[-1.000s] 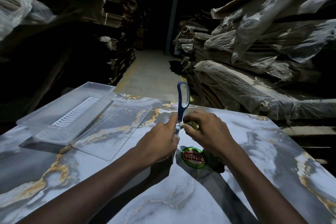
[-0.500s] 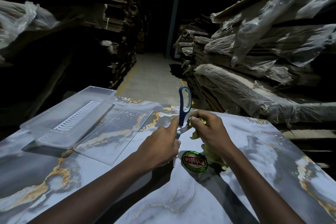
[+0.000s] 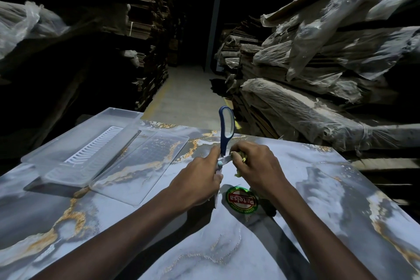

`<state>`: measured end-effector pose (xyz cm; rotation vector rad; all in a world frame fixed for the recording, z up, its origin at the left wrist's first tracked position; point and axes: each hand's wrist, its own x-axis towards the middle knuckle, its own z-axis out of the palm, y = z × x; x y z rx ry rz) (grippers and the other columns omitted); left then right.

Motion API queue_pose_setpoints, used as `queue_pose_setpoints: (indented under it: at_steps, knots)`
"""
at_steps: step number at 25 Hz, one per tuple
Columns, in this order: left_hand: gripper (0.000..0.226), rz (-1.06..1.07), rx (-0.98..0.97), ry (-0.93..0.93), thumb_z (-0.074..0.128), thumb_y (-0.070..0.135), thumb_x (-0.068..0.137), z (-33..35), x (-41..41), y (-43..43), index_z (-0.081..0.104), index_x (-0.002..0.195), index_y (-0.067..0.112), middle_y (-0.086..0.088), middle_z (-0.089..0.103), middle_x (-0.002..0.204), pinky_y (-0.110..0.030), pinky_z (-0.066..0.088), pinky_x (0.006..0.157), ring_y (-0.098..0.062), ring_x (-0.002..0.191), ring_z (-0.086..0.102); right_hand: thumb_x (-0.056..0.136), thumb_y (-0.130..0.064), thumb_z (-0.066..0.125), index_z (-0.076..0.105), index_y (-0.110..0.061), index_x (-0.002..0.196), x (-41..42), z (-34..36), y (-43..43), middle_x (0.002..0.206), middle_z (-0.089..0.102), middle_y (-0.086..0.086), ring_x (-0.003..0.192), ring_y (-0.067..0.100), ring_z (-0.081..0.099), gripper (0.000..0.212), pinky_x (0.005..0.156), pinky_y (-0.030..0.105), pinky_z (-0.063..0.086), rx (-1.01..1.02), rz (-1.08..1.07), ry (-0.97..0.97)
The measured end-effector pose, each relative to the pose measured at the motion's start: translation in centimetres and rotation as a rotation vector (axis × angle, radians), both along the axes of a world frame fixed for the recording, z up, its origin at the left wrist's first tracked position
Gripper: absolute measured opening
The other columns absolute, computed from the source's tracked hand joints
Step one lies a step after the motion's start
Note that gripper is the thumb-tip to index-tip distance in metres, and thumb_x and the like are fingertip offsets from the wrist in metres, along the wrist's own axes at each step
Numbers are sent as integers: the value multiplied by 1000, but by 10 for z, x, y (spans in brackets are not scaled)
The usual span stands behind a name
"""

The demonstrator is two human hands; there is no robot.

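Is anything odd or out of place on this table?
The scissors stand out: the left hand holds them splayed wide, one blue loop upright and empty, a blade against the greenish lump in the right hand.

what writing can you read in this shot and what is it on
"Patelsa": white letters on the red band of the oval sticker on the marble-patterned table, upside down to the camera.
Print round the sticker's green rim: too small to read.
Scissors, yellow-green scrap, clear tray: no text visible.
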<state>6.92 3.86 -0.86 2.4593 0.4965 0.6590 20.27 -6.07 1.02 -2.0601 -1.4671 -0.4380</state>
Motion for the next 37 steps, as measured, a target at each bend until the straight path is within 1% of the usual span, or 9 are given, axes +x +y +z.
queue_pose_setpoints:
  at_steps: [6, 10, 13, 17, 20, 23, 31, 34, 37]
  knots:
    - [45, -25, -32, 8, 55, 19, 93, 3, -1, 0, 31, 130, 26, -9, 62, 126, -35, 51, 76, -26, 102, 62, 92, -10, 58, 69, -11, 88, 4, 15, -8, 70, 65, 3, 46, 9, 58, 12, 43, 19, 43, 253, 125, 559]
    - [52, -17, -52, 9, 56, 18, 93, 4, -2, 0, 28, 137, 25, -9, 60, 130, -37, 53, 82, -26, 107, 61, 90, -20, 63, 67, -23, 94, 8, 7, -8, 84, 64, -10, 66, 10, 64, 7, 54, 30, 56, 74, 189, 234]
    - [57, -4, -50, 1, 56, 19, 93, 2, -2, -1, 25, 140, 27, -9, 60, 129, -40, 54, 84, -27, 107, 61, 91, -35, 58, 62, -28, 97, 13, 1, -8, 99, 59, -13, 81, 9, 58, 10, 65, 34, 53, 9, 79, -38]
    - [47, 5, 3, 7, 55, 21, 92, 0, -1, -1, 28, 131, 28, -10, 65, 117, -41, 55, 78, -26, 94, 64, 93, -28, 54, 60, -21, 87, 9, 0, -6, 90, 59, -6, 70, 14, 57, 11, 56, 35, 49, 85, -6, -177]
    - [44, 6, 42, 14, 53, 23, 92, 0, -1, -2, 28, 127, 30, -10, 66, 112, -45, 56, 75, -25, 89, 64, 95, -20, 52, 61, -18, 77, 12, 3, -2, 72, 62, -3, 54, 12, 61, 20, 51, 32, 51, 223, -20, 185]
    - [45, -1, 43, 20, 53, 22, 93, 0, -1, -2, 28, 130, 28, -10, 66, 116, -39, 55, 73, -26, 90, 63, 97, -16, 53, 65, -14, 76, 21, 13, -10, 51, 57, -8, 39, 12, 49, 24, 42, 24, 40, 350, 56, 546]
    - [48, -27, -49, 5, 55, 17, 93, 4, -4, 0, 30, 133, 26, -11, 62, 126, -39, 55, 79, -27, 101, 64, 87, -24, 65, 66, -25, 92, 25, 2, -9, 88, 64, -10, 77, 8, 61, 6, 64, 37, 56, 87, 125, 107]
    - [42, -34, -5, -2, 55, 18, 93, 3, -4, -1, 31, 128, 25, -11, 65, 116, -39, 56, 73, -24, 91, 64, 91, -20, 59, 69, -21, 91, 26, 3, -8, 81, 68, -6, 68, 8, 66, 10, 60, 37, 58, 183, 41, 257]
    - [45, -36, 2, -5, 54, 18, 94, 2, -2, -2, 30, 131, 25, -11, 66, 113, -33, 53, 67, -22, 86, 63, 92, -17, 58, 70, -15, 90, 36, 7, -12, 76, 71, 0, 48, 5, 59, 12, 49, 24, 48, 340, -99, 517]
